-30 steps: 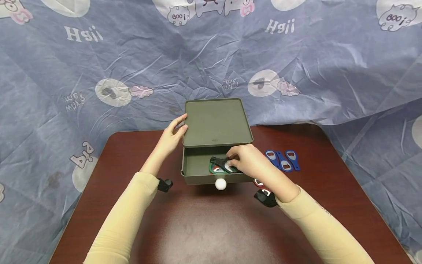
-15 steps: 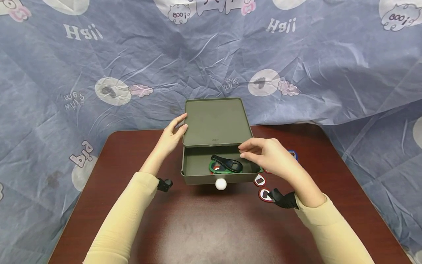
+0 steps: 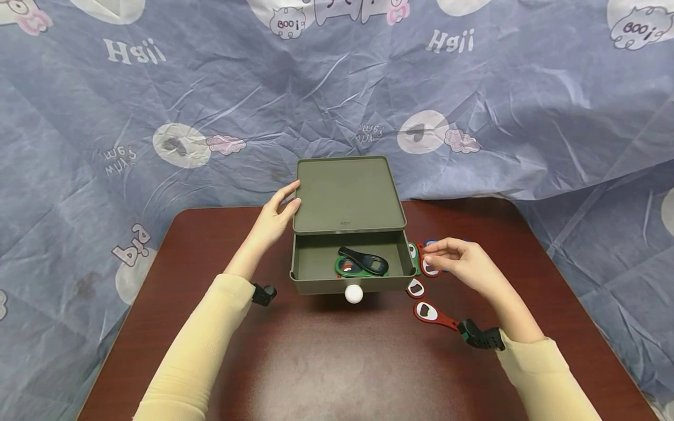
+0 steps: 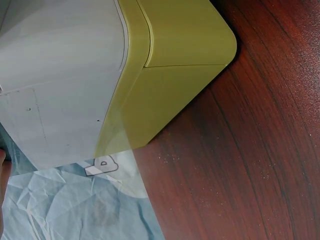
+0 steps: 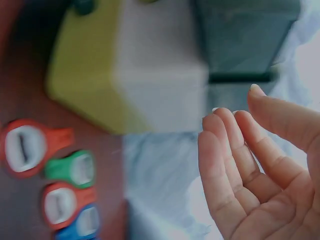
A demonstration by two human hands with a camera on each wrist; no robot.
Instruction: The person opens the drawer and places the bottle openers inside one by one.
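A small box with an olive top [image 3: 347, 193] has its drawer [image 3: 321, 286] pulled out, a white knob at the front. Inside lie a black bottle opener [image 3: 363, 260] and a green bottle opener [image 3: 342, 268], the black one partly on top. My left hand [image 3: 271, 225] touches the box's left edge with fingertips and thumb. To the right of the drawer, my right hand [image 3: 466, 263] hovers over several bottle openers, holding nothing. Its fingers are slightly bent and apart from the thumb, as the hand [image 5: 265, 185] shows in the right wrist view.
Red, green and blue bottle openers lie right of the box, some hidden by the right hand. A red bottle opener [image 3: 436, 316] lies nearer on the brown table [image 3: 337, 362]. Behind the table hangs a blue-grey printed cloth [image 3: 337, 88].
My right hand has let go of the black bottle opener in the drawer and moved right, out over the openers on the table. The left hand has stayed at the box.
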